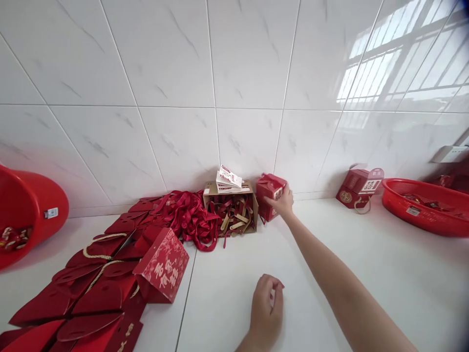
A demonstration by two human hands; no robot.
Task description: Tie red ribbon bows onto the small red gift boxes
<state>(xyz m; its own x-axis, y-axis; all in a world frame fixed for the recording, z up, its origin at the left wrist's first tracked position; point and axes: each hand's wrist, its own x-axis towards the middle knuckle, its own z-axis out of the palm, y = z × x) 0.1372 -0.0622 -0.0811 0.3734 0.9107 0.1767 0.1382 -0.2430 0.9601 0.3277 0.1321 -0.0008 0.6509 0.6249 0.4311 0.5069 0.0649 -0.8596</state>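
My right hand (282, 201) reaches forward to the wall and grips a red gift box (266, 188) by its right side. A red ribbon bow lies on the box's top. My left hand (266, 310) is near the front of the counter with its fingers curled in. Nothing sizeable shows in it, only small red spots by its fingertips. Just left of the held box stands an open cardboard carton (253, 220) full of small tags and ribbon pieces. White printed cards (229, 179) are stacked on top of the carton.
Red ribbons (192, 215) lie heaped left of the carton. Several red boxes (97, 283) fill the left, with a tilted printed box (164, 269) beside them. A red tub (47, 195) stands far left. Another gift box (353, 188) and a red basket (414, 215) are right.
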